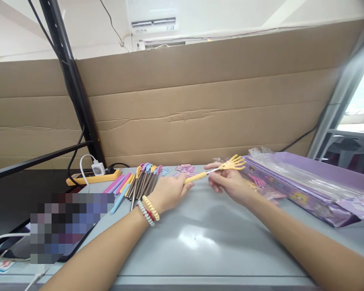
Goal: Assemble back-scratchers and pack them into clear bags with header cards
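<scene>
A yellow back scratcher [197, 176] with a hand-shaped head and a short metal rod lies across both hands above the grey table [197, 250]. My left hand [170, 190] is closed round its yellow handle. At the rod, just below the yellow head, are the curled fingers of my right hand [227, 180]. Left of my left hand lies a group of metal rods [144, 184] with colourful hand-shaped heads. Beside them are pink, purple, yellow and blue handles [120, 198]. Small pink cards [185, 168] lie behind my hands.
A purple box [306, 198] with clear plastic sleeves stands at the right, with pink and yellow heads [257, 181] beside it. At the left are a yellow power strip [92, 176] with a white charger and a blurred-out device [69, 230]. Cardboard [200, 105] stands behind the table.
</scene>
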Tool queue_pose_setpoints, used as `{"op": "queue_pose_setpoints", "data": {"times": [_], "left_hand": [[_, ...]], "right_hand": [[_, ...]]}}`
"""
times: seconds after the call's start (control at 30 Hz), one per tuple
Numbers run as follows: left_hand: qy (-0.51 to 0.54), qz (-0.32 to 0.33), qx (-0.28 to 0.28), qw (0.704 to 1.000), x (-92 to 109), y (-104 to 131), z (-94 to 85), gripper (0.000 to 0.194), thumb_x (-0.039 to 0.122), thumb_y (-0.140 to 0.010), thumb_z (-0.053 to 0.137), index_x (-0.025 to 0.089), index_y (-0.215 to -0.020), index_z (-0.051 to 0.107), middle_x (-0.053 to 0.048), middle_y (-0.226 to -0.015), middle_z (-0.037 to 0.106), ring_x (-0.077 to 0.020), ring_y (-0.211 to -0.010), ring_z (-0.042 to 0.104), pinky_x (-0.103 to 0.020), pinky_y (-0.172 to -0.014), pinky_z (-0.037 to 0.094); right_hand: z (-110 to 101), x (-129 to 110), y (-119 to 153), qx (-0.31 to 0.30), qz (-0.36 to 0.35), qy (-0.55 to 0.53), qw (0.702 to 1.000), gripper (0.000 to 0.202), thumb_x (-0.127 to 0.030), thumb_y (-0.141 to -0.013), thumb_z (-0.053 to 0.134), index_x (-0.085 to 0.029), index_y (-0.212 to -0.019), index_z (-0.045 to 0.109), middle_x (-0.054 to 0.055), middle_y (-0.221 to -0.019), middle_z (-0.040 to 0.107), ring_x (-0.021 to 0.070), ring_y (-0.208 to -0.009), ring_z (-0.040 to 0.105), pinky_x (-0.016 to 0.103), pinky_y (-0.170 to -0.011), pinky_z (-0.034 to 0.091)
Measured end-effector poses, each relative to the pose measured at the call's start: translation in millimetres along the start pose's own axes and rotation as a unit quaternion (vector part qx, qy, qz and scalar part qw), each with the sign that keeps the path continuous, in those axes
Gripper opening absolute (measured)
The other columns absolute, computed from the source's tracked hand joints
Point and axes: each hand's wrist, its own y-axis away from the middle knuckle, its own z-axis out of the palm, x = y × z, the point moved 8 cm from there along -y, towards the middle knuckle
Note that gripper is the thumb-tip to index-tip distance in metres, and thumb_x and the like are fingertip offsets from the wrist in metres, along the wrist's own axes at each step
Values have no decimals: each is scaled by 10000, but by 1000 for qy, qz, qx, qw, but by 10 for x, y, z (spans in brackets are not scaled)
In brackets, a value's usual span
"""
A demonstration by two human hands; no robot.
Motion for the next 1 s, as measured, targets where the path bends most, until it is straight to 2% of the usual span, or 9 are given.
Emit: {"op": "queue_pose_setpoints", "data": {"times": [0.1, 0.17, 0.23, 0.37, 0.5, 0.6, 0.7, 0.83, 1.0], "left_hand": [[8, 49, -26, 998, 110, 25, 84, 427, 444, -964, 214, 174, -1019, 540, -71, -758, 688, -218, -660, 642, -303, -545, 368], [13, 83, -38, 996, 127, 40, 109, 417, 458, -955, 237, 184, -977, 552, -70, -798, 692, -215, -685, 638, -309, -583, 389], [21, 121, -42, 992, 129, 54, 102, 426, 519, -925, 304, 186, -931, 570, -69, -835, 691, -220, -727, 630, -322, -645, 412], [47, 167, -51, 983, 115, 75, 75, 445, 557, -885, 397, 180, -1014, 593, -78, -941, 685, -222, -836, 618, -347, -782, 425], [10, 172, -59, 983, 113, 81, 120, 395, 508, -880, 433, 173, -972, 621, -96, -922, 677, -245, -853, 617, -369, -788, 429], [-18, 154, -82, 984, 84, 79, 193, 315, 445, -867, 469, 177, -900, 631, -95, -879, 679, -257, -820, 630, -370, -744, 437], [-11, 132, -109, 985, 40, 81, 250, 305, 430, -870, 453, 185, -844, 633, -91, -829, 683, -253, -758, 641, -357, -675, 435], [11, 111, -130, 985, 6, 84, 285, 320, 434, -875, 423, 190, -866, 630, -91, -830, 686, -248, -728, 647, -342, -617, 423], [27, 100, -145, 984, 4, 86, 318, 334, 428, -883, 391, 190, -932, 620, -98, -871, 695, -251, -751, 654, -335, -611, 423]], "right_hand": [[263, 59, 64, -94, 19, 25, 995, 452, -565, -746, 625, -174, -970, 588, -2, -625, 614, 103, -440, 515, 229, -406, 354], [307, 56, 68, -95, 17, 37, 995, 450, -600, -752, 595, -165, -868, 603, 14, -636, 617, 101, -457, 523, 230, -421, 368], [216, 25, 33, -45, 8, 41, 998, 488, -646, -733, 584, -159, -760, 585, 11, -578, 590, 98, -445, 507, 230, -426, 372], [-193, -47, -45, 95, -5, 15, 995, 517, -696, -696, 581, -183, -673, 517, -38, -452, 466, 95, -394, 431, 233, -405, 349], [-535, -107, -69, 154, 3, 119, 981, 469, -614, -820, 463, -209, -592, 398, -41, -438, 411, 98, -409, 393, 242, -447, 338], [-650, -105, -69, 154, 52, 352, 922, 452, -513, -884, 384, -201, -556, 379, -13, -477, 442, 112, -468, 417, 249, -491, 309], [-587, 38, -79, 72, 126, 536, 832, 421, -450, -888, 383, -185, -572, 472, 52, -630, 583, 165, -606, 541, 262, -543, 330], [-419, 288, -41, -34, 201, 630, 750, 430, -415, -889, 346, -137, -762, 649, 161, -869, 679, 257, -794, 634, 304, -626, 406], [-278, 403, 19, -58, 225, 675, 700, 479, -402, -889, 338, -97, -1004, 689, 224, -1025, 668, 316, -942, 636, 379, -750, 458]]}}
